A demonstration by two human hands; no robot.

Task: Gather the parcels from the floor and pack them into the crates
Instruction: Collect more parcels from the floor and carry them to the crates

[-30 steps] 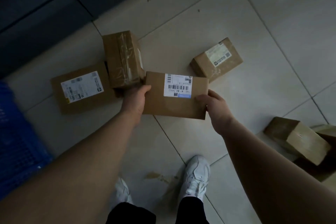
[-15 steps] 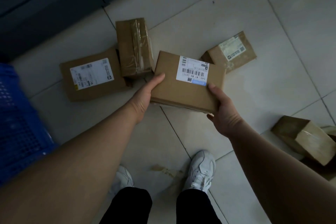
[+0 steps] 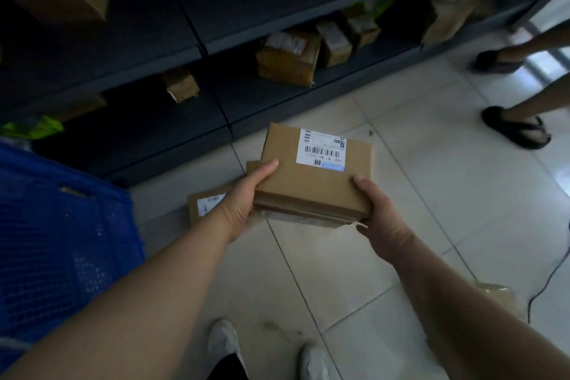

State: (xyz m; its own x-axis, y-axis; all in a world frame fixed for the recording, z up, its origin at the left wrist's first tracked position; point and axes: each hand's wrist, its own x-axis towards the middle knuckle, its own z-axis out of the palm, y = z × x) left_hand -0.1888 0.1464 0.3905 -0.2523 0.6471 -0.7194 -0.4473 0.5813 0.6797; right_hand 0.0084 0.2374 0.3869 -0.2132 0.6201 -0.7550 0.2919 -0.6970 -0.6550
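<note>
Item: one brown cardboard parcel [image 3: 308, 185], white barcode label [image 3: 320, 148] on its top face, held clear of the tiled floor [image 3: 416, 194] between both hands. Left hand [image 3: 243, 203]: clasps the parcel's left edge, thumb laid on the top face, fingers hidden underneath. Right hand [image 3: 381, 220]: clasps the near right corner, thumb on top, fingers out of sight below. Beneath and just left of the grip: a labelled parcel on the floor [image 3: 205, 205], partly covered by the left wrist; a second brown corner [image 3: 252, 166] shows past the left thumb. Far left of the grip: blue plastic crate [image 3: 61, 225], mesh-walled. Beyond the grip: dark shelving [image 3: 185, 40] carrying several cardboard boxes [image 3: 290, 60]. Right of and beyond the grip: another person's feet in black sandals [image 3: 515, 129]. Near side, under the forearms: the holder's white shoes [image 3: 222, 342]; a further parcel [image 3: 496, 296] lies beside the right forearm, a dark cable [image 3: 549, 281] just past it.
</note>
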